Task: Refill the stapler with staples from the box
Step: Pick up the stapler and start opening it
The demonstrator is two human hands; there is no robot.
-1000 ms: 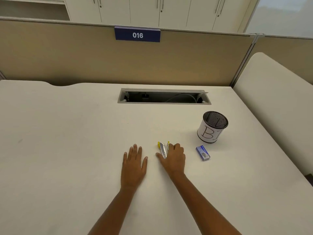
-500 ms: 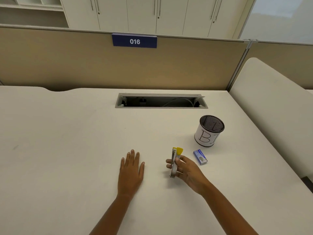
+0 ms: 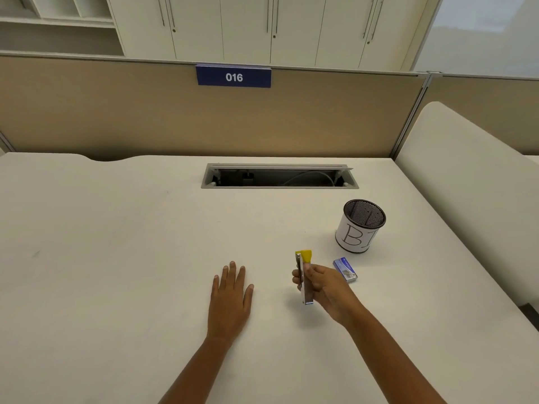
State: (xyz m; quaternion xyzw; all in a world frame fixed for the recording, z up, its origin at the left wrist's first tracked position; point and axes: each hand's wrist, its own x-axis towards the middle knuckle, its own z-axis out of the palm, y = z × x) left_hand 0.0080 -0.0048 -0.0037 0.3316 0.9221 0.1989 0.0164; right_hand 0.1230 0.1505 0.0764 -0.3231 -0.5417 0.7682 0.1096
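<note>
The right hand point(image 3: 323, 290) grips a stapler point(image 3: 305, 279) and holds it above the tabletop point(image 3: 116, 258), clear of the surface. The stapler stands nearly upright, its yellow end pointing away from the person and its metal body running down toward the wrist; the fingers point(image 3: 297, 279) curl around its left side while the thumb presses from the right. Whether the stapler's top is hinged open cannot be told from this angle.

The left hand point(image 3: 230, 298) lies flat on the tabletop, palm down, fingers spread a little and holding nothing. It sits to the left of the stapler, apart from it.

A small blue box of staples point(image 3: 345, 269) lies closed on the tabletop just to the right of the right hand, not touched by it. Behind the box, a little further from the person, stands a black mesh cup point(image 3: 360, 227) wrapped in white paper with large handwritten letters.

Further back, a long cable slot point(image 3: 278, 177) is cut into the tabletop, its lid raised. A tan divider point(image 3: 116, 112) rises behind the tabletop and carries a blue sign point(image 3: 234, 77) reading 016.
</note>
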